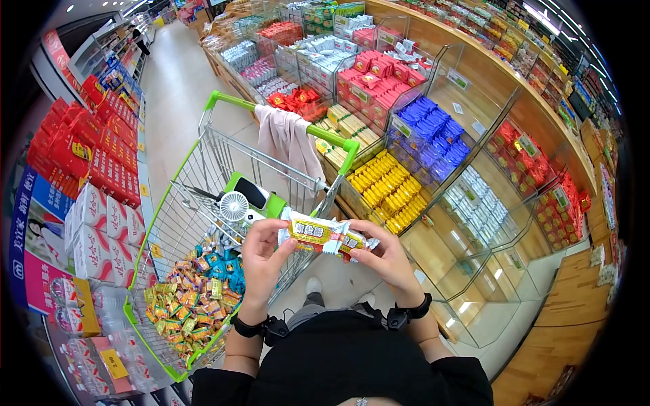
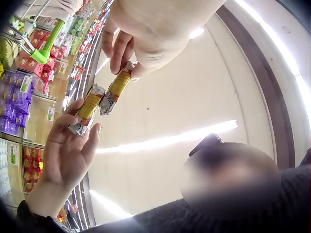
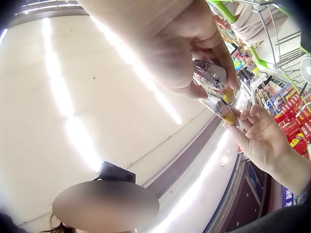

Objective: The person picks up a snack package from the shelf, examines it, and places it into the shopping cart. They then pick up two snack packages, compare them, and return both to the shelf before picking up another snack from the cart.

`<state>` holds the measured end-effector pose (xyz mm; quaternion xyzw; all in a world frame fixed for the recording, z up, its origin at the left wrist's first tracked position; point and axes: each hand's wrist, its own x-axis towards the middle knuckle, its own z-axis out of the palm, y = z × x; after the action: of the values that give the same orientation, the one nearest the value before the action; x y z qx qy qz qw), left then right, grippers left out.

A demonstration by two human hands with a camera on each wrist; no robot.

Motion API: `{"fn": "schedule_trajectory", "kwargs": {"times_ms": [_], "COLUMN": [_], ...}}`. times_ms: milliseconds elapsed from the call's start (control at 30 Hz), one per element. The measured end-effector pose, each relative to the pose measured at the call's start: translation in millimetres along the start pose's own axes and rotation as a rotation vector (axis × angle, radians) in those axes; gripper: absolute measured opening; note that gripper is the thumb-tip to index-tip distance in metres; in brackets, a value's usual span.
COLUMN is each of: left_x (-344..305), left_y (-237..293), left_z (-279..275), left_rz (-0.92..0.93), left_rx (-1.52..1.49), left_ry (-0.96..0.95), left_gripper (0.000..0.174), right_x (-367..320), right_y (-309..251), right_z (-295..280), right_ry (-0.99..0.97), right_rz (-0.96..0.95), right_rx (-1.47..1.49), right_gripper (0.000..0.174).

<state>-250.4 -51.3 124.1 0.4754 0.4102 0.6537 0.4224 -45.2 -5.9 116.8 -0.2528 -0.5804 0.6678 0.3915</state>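
My left hand (image 1: 263, 256) pinches a snack bar in a yellow and white wrapper (image 1: 309, 231) between thumb and fingers. A second wrapped snack bar (image 1: 352, 241), with similar colours, is pinched by my right hand (image 1: 387, 262). Both bars are held up in front of the body, their inner ends side by side and overlapping in the head view. From the left wrist view, the left hand's bar (image 2: 116, 90) slants beside the right hand's bar (image 2: 88, 109). In the right wrist view, the silvery wrapper ends (image 3: 211, 75) show close together under the right palm.
A green-handled shopping cart (image 1: 152, 254) stands at left, holding many small wrapped sweets (image 1: 193, 298) and a small white fan (image 1: 235, 206). A pale cloth (image 1: 291, 132) hangs over its handle. Clear-walled bins of yellow packets (image 1: 387, 189) and blue packets (image 1: 430, 139) line the right.
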Motion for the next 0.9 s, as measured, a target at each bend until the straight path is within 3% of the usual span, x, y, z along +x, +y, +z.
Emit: {"fn": "schedule_trajectory", "kwargs": {"times_ms": [900], "left_x": [-1], "left_y": [1], "left_z": [24], "left_rz": [0.010], "left_rx": [0.035], "left_ry": [-0.050], "left_gripper": [0.026], "right_x": [-13], "right_y": [-5], "right_z": [-14], "right_ry": [0.010], "right_rz": [0.009], "right_rx": [0.029], "right_gripper": [0.041]}}
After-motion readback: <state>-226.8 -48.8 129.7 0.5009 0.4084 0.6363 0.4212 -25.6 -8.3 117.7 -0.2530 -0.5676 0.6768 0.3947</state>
